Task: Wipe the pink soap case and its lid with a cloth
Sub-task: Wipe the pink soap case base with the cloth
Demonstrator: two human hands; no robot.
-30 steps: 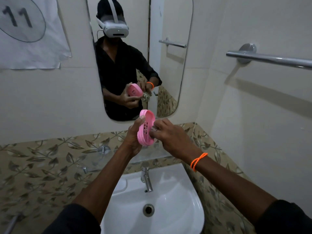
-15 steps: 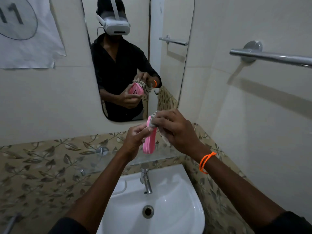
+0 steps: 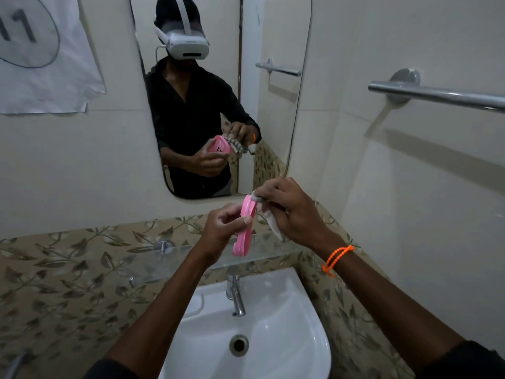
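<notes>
The left hand [image 3: 222, 231] pinches the pink plastic soap case [image 3: 245, 227] by its rim, holding it edge-on above the clear glass shelf [image 3: 191, 258]. At its 2 o'clock, the right hand [image 3: 289, 212], an orange beaded band [image 3: 337, 258] on its wrist, grips a pale grey cloth [image 3: 274, 227] pressed against the case's top edge. The white ceramic basin [image 3: 287, 324] sits at 6 o'clock, the wall mirror [image 3: 273, 105] at 12.
</notes>
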